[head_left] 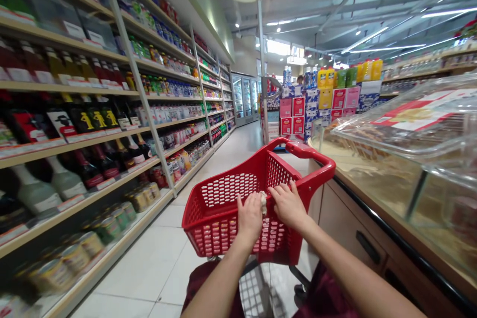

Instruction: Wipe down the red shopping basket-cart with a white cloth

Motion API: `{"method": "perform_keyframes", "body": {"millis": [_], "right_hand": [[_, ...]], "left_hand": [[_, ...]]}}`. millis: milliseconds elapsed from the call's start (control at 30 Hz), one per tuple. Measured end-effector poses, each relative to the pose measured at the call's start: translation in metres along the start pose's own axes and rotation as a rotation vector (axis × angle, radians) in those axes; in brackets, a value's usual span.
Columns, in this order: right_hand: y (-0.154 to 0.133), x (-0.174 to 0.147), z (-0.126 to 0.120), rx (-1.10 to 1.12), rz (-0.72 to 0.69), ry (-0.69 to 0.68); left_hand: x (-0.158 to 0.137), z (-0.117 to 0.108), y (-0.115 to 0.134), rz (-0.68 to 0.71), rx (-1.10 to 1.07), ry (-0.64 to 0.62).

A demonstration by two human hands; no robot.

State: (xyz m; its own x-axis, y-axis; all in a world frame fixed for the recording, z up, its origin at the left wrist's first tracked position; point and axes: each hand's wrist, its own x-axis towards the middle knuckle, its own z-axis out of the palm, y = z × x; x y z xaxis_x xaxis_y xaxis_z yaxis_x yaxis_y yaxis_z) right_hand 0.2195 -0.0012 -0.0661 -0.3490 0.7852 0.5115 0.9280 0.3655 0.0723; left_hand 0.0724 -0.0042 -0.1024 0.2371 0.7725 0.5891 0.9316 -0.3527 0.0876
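Note:
A red plastic shopping cart (pixel 227 238) with slotted basket walls stands in front of me, turned sideways, its handle (pixel 316 171) at the right. My left hand (pixel 250 214) is closed over the rim of the near side, its thumb side raised a little. Close beside it, my right hand (pixel 288 204) grips the same rim, nearer the handle. A small white crumpled thing (pixel 264 202), possibly a tissue, shows between the two hands against the left fingers. No goods show in the visible part of the basket.
Tall shelves (pixel 164 144) of bottles and cans line the left side. At right runs a wooden counter (pixel 346 213) with clear plastic covers (pixel 402 139). Stacked drink boxes (pixel 292 114) stand ahead, and glass-door fridges (pixel 246 94) at the aisle's far end.

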Motion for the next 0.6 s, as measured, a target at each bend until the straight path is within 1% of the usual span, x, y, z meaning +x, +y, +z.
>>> {"method": "perform_keyframes", "body": {"millis": [33,100,167,200,233,267,300,367,400,433,467,533,600], "right_hand": [[0.0,-0.002,0.001,0.001,0.005,0.008],[-0.001,-0.004,0.004,0.005,0.031,0.018],[-0.002,-0.006,0.008,0.012,0.055,0.023],[-0.004,-0.007,0.01,0.014,0.063,0.024],[-0.006,-0.007,0.012,0.016,0.068,0.023],[-0.008,-0.007,0.015,0.016,0.07,0.021],[-0.01,-0.008,0.017,0.015,0.071,0.016],[-0.013,-0.008,0.02,0.014,0.061,0.004],[-0.013,-0.007,0.021,0.013,0.052,0.0],[-0.012,-0.007,0.021,0.013,0.043,-0.005],[-0.011,-0.007,0.021,0.014,0.037,-0.01],[-0.007,-0.006,0.02,0.018,0.041,-0.022],[-0.006,-0.006,0.02,0.02,0.061,-0.029]], "left_hand": [[-0.003,-0.001,-0.004,0.017,0.012,0.005],[-0.018,-0.005,-0.025,0.02,0.045,0.009],[-0.037,-0.01,-0.053,-0.046,0.081,0.018],[-0.043,-0.012,-0.063,-0.089,0.106,0.031],[-0.046,-0.013,-0.067,-0.139,0.126,0.047],[-0.044,-0.012,-0.065,-0.153,0.127,0.046],[-0.04,-0.01,-0.059,-0.131,0.115,0.031],[-0.026,-0.002,-0.037,-0.057,0.069,0.001],[-0.019,0.001,-0.027,-0.056,0.048,0.0],[-0.014,0.004,-0.021,-0.054,0.033,0.0],[-0.013,0.005,-0.02,-0.058,0.027,0.002],[-0.021,0.003,-0.035,-0.065,0.046,0.007],[-0.036,-0.002,-0.062,-0.089,0.097,0.024]]}}
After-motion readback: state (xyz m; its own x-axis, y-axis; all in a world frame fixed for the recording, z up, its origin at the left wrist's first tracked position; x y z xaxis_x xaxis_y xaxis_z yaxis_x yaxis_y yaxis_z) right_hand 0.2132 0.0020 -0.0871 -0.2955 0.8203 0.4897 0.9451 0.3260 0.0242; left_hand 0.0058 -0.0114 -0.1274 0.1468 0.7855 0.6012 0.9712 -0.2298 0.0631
